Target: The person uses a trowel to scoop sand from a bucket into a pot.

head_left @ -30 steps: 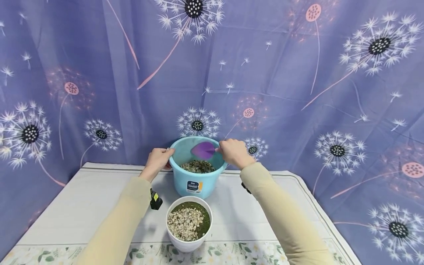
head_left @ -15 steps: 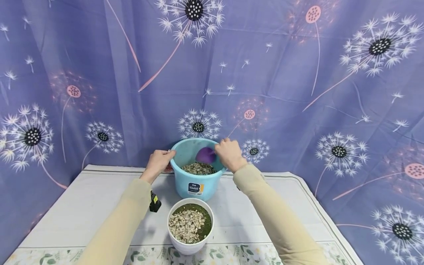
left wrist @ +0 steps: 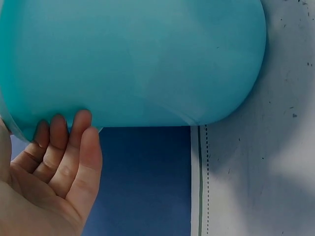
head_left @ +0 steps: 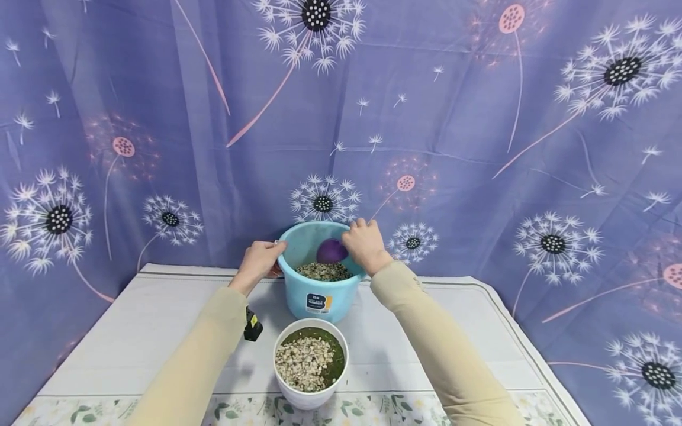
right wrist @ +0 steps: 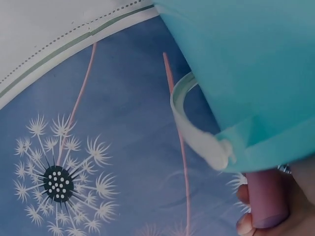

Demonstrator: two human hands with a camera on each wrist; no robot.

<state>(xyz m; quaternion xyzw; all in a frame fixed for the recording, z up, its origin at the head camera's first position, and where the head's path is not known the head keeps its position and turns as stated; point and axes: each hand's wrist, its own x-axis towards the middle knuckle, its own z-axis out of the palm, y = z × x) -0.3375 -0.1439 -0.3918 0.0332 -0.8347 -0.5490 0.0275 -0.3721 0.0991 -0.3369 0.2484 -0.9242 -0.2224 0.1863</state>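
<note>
A light blue bucket [head_left: 298, 290] stands at the back of the table, partly filled with a speckled, grainy mix [head_left: 324, 271]. My left hand [head_left: 259, 263] grips its left rim, the thumb over the edge and the fingers against the outside wall, as the left wrist view shows. At the right rim, my right hand [head_left: 366, 245] holds a purple scoop [head_left: 331, 251] whose blade is down inside the bucket, close over the mix. The right wrist view shows the scoop's pinkish handle [right wrist: 267, 199] in the curled fingers.
In front of the bucket stands a white pot [head_left: 306, 400] with pale grains [head_left: 302, 362] over a dark green layer. The bucket's white carry handle [right wrist: 194, 140] hangs at its right side. Behind the table [head_left: 447, 319] hangs a purple dandelion-print curtain [head_left: 266, 195].
The purple scoop has gone down from near the bucket's rim toward the mix, its blade turning steeper. My right hand has shifted slightly left. The left hand keeps its grip on the rim.
</note>
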